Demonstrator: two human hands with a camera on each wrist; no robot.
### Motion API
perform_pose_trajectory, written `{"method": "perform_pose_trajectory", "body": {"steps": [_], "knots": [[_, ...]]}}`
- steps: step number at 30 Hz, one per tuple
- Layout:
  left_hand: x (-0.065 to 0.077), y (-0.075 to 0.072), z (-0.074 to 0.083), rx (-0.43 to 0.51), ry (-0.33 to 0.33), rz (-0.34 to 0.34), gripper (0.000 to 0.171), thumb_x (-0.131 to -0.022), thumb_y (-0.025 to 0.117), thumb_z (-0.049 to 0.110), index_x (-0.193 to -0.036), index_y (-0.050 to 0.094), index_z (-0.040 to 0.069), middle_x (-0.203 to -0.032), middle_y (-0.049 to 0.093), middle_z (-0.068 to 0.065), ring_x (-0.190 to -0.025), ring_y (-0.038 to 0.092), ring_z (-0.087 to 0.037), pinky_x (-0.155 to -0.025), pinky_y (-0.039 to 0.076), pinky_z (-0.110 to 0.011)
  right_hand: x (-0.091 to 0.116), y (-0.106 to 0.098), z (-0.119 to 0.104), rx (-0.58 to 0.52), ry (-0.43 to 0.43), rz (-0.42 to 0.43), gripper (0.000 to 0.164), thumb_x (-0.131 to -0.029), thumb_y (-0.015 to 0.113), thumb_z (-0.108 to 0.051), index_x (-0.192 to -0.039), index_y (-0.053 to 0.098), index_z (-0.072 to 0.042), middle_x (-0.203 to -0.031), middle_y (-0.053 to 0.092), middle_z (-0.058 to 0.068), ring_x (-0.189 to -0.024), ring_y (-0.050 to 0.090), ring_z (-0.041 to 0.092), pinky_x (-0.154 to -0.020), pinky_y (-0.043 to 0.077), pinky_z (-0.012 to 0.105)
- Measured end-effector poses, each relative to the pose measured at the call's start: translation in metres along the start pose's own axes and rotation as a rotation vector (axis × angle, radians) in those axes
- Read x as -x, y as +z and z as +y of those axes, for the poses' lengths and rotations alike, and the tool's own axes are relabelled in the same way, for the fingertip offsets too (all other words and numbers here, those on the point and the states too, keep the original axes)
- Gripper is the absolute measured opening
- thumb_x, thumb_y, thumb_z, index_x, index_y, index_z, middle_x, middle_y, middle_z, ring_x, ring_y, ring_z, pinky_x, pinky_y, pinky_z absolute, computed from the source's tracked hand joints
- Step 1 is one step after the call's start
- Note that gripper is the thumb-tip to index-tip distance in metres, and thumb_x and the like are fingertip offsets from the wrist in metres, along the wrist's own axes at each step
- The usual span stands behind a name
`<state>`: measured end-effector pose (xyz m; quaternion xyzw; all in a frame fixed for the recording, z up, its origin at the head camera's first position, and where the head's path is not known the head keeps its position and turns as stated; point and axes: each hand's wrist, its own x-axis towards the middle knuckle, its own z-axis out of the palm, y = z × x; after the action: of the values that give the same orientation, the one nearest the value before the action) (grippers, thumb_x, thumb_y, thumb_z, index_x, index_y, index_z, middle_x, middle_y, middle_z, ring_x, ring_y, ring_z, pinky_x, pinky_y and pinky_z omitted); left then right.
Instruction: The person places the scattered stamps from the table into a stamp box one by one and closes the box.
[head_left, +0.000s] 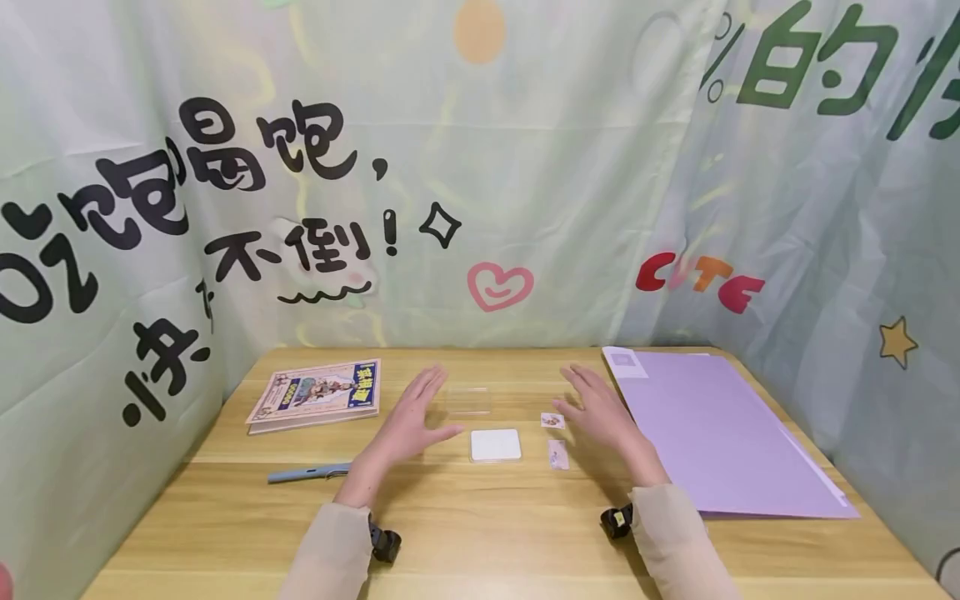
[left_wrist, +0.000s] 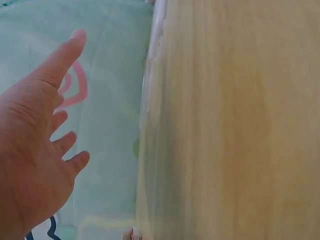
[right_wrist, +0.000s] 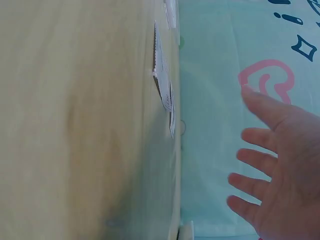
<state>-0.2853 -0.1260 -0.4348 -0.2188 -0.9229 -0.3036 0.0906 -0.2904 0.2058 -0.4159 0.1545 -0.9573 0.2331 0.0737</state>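
Note:
My left hand [head_left: 408,423] hovers over the table with its fingers extended and nothing in them. Opposite it, my right hand [head_left: 600,412] is held up the same way, also holding nothing. Between the two lies a small white rectangular block or case [head_left: 495,445]. Behind that is a clear, flat rectangular piece [head_left: 469,400]. Nearest the right hand are two small stamp-like pictures, one farther back [head_left: 552,421] and one closer [head_left: 558,454]. In the right wrist view a stamp-like piece [right_wrist: 161,70] shows a perforated edge.
A thick illustrated book [head_left: 318,396] lies at the back left. Left of the left wrist is a blue-grey pen [head_left: 307,473], partly hidden by the arm. A large purple folder or sheet [head_left: 735,433] covers the right side. Printed curtains [head_left: 480,192] hang behind the wooden table [head_left: 480,533].

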Motion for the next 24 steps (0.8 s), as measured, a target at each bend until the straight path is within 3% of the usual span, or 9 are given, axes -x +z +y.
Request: {"method": "perform_pose_trajectory", "body": {"steps": [6,11,18,24], "knots": [[-0.002,0.006,0.003,-0.001,0.004,-0.109,0.096,-0.079,0.078,0.044,-0.155,0.026,0.018,-0.163,0.023,-0.003,-0.150,0.023,-0.030,-0.121,0.023,-0.052,-0.004,0.002,0.004,-0.065,0.001,-0.103,0.063,-0.095,0.063,-0.030,-0.147,0.040,-0.002,-0.153,0.035,0.025,-0.141,0.031,0.049,-0.113,0.029,0.065],[-0.003,0.008,0.007,0.008,0.008,-0.170,0.095,-0.078,0.080,0.043,-0.153,0.031,0.011,-0.159,0.031,-0.010,-0.147,0.029,-0.034,-0.119,0.026,-0.054,-0.007,0.006,0.009,-0.076,-0.021,-0.153,0.053,-0.095,0.063,-0.025,-0.138,0.049,0.003,-0.142,0.049,0.026,-0.130,0.046,0.046,-0.107,0.040,0.059],[-0.005,0.012,0.008,-0.006,0.057,-0.227,0.088,-0.076,0.081,0.041,-0.146,0.042,0.003,-0.151,0.042,-0.017,-0.140,0.039,-0.038,-0.116,0.033,-0.053,-0.012,0.011,0.014,-0.110,-0.026,-0.186,0.038,-0.093,0.067,-0.018,-0.124,0.059,0.003,-0.122,0.061,0.020,-0.109,0.060,0.035,-0.092,0.052,0.049],[-0.006,0.014,0.009,-0.009,0.097,-0.259,0.077,-0.076,0.082,0.037,-0.137,0.052,0.000,-0.137,0.052,-0.015,-0.131,0.048,-0.035,-0.113,0.040,-0.048,-0.017,0.015,0.018,-0.089,-0.062,-0.181,0.021,-0.089,0.070,-0.014,-0.104,0.065,-0.001,-0.097,0.063,0.010,-0.087,0.057,0.019,-0.077,0.050,0.036]]}}
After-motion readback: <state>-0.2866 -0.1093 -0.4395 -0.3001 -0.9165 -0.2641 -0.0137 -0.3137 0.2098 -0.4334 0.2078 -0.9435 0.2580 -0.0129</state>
